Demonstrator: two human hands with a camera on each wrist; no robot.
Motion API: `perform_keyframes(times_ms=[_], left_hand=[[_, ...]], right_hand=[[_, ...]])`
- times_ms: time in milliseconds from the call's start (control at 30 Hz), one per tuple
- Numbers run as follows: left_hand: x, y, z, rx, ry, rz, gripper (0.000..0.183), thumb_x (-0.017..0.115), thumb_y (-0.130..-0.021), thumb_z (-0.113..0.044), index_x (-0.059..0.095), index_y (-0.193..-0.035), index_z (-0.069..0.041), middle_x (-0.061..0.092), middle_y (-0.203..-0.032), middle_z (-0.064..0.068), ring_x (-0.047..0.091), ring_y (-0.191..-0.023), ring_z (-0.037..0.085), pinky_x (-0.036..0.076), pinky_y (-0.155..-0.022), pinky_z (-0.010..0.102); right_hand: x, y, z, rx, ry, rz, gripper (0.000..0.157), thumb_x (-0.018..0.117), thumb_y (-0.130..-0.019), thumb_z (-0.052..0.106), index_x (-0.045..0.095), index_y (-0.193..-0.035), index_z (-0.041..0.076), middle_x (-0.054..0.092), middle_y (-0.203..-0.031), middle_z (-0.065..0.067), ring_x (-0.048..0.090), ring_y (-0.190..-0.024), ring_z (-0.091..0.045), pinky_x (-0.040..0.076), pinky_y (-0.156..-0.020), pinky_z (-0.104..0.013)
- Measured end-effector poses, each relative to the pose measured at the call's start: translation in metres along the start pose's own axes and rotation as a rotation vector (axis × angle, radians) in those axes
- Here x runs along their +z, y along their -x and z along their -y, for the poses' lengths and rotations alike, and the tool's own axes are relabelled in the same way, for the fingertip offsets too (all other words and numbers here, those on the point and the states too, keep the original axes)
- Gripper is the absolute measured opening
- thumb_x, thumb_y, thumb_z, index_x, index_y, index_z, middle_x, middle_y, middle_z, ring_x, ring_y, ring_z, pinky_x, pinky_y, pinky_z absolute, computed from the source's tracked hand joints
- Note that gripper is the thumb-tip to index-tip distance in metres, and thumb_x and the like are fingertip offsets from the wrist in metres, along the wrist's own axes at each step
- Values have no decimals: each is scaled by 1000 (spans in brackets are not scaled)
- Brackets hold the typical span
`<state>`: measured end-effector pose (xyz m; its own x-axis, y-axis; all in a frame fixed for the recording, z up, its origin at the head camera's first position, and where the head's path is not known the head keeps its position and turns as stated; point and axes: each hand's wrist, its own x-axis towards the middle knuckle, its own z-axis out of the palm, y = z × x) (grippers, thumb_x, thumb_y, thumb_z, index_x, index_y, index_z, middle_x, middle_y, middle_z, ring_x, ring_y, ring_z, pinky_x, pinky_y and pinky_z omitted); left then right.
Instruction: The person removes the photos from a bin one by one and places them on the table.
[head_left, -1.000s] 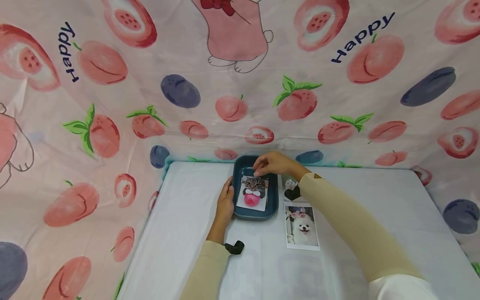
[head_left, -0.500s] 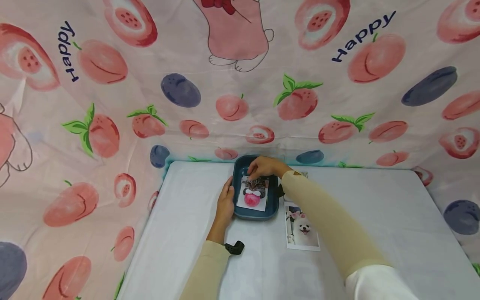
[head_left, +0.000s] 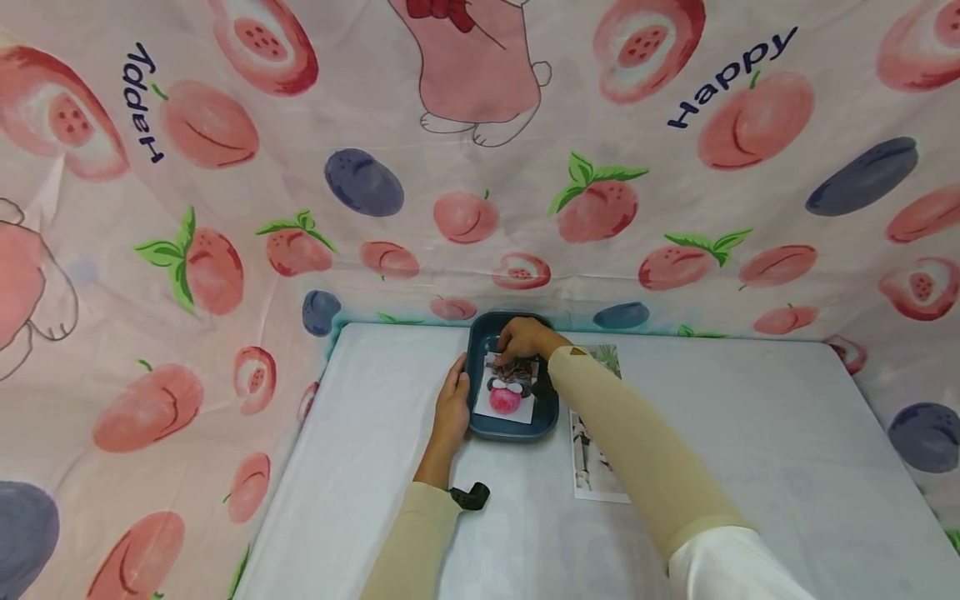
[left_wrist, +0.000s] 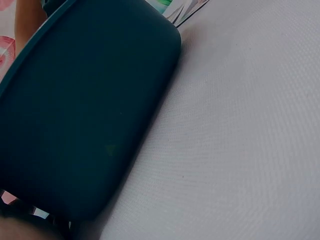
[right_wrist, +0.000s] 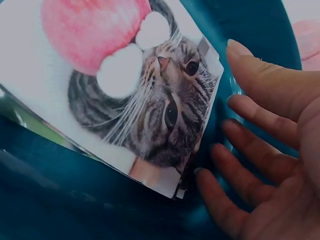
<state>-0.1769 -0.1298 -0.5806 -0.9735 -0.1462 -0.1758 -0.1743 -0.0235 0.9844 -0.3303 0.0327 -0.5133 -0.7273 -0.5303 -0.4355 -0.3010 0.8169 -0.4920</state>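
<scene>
In the head view a dark teal rectangular tray (head_left: 513, 432) stands at the back of the white table. It holds a small stack of photos; the top one, a cat photo (right_wrist: 170, 100), shows a tabby with a pink ball. My left hand (head_left: 452, 407) holds the tray's left side, its fingers partly hidden by the tray. Over the tray's far half is my right hand (head_left: 527, 337). In the right wrist view its bent fingers are spread beside the stack's end edge, with a gap between thumb and fingers. The left wrist view is mostly the tray's outer wall (left_wrist: 85, 110).
Right of the tray lies a dog photo (head_left: 583, 467), partly covered by my right sleeve (head_left: 637, 458). Behind it another photo (head_left: 609, 358) shows only its green corner. A fruit-print cloth (head_left: 480, 175) rises behind the table (head_left: 750, 417).
My right hand has moved left and lower over the tray to the cat photo's far edge. The right sleeve now covers more of the loose photos. My left hand stays on the tray.
</scene>
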Motion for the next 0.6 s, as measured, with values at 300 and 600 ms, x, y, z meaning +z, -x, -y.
perform_keyframes(times_ms=[300, 600], left_hand=[[-1, -2, -3, -13, 3, 19, 48, 34, -113, -29, 34, -161, -24, 31, -168, 5, 23, -157, 30, 18, -127, 55], [1, -3, 6, 21, 16, -2, 45, 36, -112, -36, 40, -157, -33, 37, -165, 1, 31, -153, 27, 23, -126, 54]], right_hand=[[6, -3, -5, 6, -36, 19, 33, 79, -89, 34, 78, -112, 11, 74, -115, -7, 67, -100, -20, 57, -93, -36], [9, -3, -4, -43, -10, 97, 18, 77, -91, 27, 82, -103, 15, 77, -105, -2, 66, -94, -15, 57, -90, -34]])
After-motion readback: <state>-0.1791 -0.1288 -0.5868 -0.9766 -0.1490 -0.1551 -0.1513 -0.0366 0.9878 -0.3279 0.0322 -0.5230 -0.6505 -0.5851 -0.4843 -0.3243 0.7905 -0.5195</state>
